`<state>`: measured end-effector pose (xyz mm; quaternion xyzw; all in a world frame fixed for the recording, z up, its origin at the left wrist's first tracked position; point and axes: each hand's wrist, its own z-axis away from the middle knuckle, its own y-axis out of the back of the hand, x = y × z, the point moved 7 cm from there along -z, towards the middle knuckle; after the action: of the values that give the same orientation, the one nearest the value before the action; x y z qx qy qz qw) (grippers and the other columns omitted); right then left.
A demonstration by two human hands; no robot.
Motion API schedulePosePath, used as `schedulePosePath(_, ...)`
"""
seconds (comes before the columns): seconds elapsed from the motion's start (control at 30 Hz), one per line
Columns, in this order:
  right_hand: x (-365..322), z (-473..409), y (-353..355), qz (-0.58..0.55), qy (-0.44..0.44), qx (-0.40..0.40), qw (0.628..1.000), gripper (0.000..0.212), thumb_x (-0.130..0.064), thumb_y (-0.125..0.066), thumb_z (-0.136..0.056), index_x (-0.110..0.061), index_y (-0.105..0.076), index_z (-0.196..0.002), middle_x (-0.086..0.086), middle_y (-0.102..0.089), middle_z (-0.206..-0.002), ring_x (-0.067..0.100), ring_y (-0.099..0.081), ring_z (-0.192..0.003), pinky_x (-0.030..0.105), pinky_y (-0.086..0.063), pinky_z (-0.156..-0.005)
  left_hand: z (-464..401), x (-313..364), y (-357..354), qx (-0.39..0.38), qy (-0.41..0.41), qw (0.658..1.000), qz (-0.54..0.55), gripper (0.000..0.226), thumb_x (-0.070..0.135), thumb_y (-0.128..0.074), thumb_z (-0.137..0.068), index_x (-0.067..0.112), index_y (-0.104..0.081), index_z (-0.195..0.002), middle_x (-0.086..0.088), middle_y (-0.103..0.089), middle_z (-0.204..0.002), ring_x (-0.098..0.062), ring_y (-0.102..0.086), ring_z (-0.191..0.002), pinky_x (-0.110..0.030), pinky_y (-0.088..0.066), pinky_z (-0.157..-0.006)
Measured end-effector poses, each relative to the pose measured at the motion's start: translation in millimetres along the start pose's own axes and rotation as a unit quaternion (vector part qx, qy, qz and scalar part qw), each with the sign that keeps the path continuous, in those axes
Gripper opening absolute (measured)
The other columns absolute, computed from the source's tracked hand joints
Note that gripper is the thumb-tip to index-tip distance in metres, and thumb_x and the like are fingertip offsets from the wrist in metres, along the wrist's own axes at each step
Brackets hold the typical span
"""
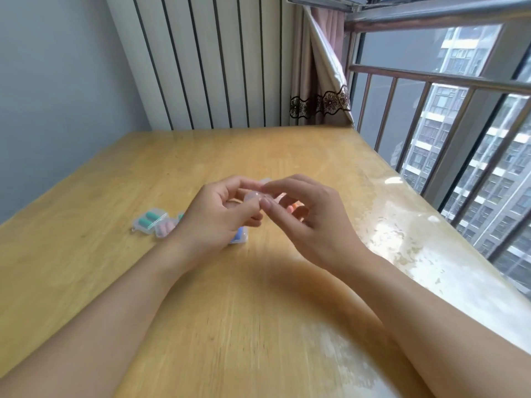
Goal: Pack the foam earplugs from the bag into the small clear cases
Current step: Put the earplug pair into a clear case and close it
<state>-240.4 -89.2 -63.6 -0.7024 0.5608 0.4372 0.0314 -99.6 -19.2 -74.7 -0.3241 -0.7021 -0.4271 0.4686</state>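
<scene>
Now both my left hand (222,209) and my right hand (309,209) pinch one small clear case (256,195) between curled fingertips above the middle of the wooden table (258,326), while a teal-filled case (149,220), a pink-filled case (165,228) and a blue-filled case (240,236) lie on the tabletop left of and under my left hand.
</scene>
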Motion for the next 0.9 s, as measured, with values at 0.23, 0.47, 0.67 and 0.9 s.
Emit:
schedulePosePath(0.23,15,2,-7,-0.191,-0.118,-0.021,0.974,0.019,-0.017,-0.076,-0.089,-0.001,-0.074,-0.099,0.016,-0.075,-0.084,0.023,-0.073,-0.073,0.038,-0.062,-0.07,14,-9,1,0.084,-0.029,0.992,0.092,0.036,0.031,-0.076,-0.076,0.021,-0.067,-0.109,-0.002,-0.077,-0.1,-0.017,-0.075,-0.093,-0.027,-0.058,-0.082)
schedulePosePath(0.47,18,6,-13,-0.269,-0.182,-0.083,0.942,0.022,-0.012,-0.075,-0.087,0.004,-0.075,-0.102,0.023,-0.076,-0.093,0.024,-0.072,-0.08,0.031,-0.061,-0.078,22,3,-6,0.072,-0.119,0.988,-0.065,0.039,0.013,-0.078,-0.083,0.028,-0.071,-0.119,0.008,-0.076,-0.104,-0.006,-0.074,-0.092,-0.023,-0.061,-0.077)
schedulePosePath(0.67,17,7,-15,-0.156,-0.135,-0.12,0.971,0.014,-0.012,-0.071,-0.093,0.0,-0.077,-0.1,0.009,-0.076,-0.076,0.022,-0.069,-0.067,0.041,-0.063,-0.07,18,-9,-6,-0.007,-0.042,0.999,-0.012,0.032,0.011,-0.079,-0.084,0.012,-0.074,-0.116,-0.004,-0.08,-0.095,-0.016,-0.078,-0.088,-0.034,-0.061,-0.086)
schedulePosePath(0.9,13,10,-23,-0.063,-0.1,-0.185,0.975,0.019,-0.013,-0.063,-0.098,0.0,-0.075,-0.094,0.019,-0.071,-0.079,0.029,-0.069,-0.069,0.042,-0.061,-0.071,19,-15,-5,-0.042,0.002,0.999,-0.009,0.034,0.01,-0.081,-0.08,0.014,-0.072,-0.112,-0.004,-0.08,-0.09,-0.015,-0.078,-0.084,-0.025,-0.061,-0.08)
